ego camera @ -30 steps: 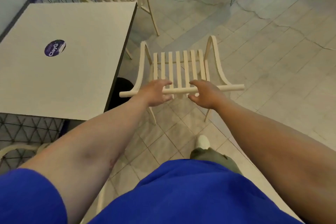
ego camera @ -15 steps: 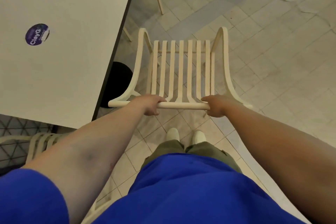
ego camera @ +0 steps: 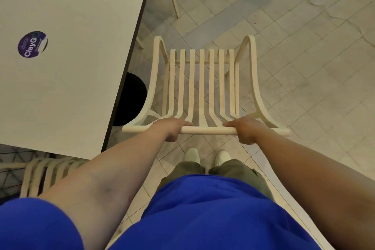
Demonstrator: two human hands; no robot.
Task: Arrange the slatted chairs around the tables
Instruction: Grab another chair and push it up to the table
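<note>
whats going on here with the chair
A person stands behind a cream slatted wooden chair, left hand and right hand both gripping its round top rail. The chair sits on the tiled floor beside the right edge of a pale square table, not tucked under it.

The floor [ego camera: 304, 71] is made of pale square tiles laid slantwise, with long cracks [ego camera: 310, 2] near the top right. A black wire mesh [ego camera: 8, 166] shows at the bottom left. The light is soft and warm.
</note>
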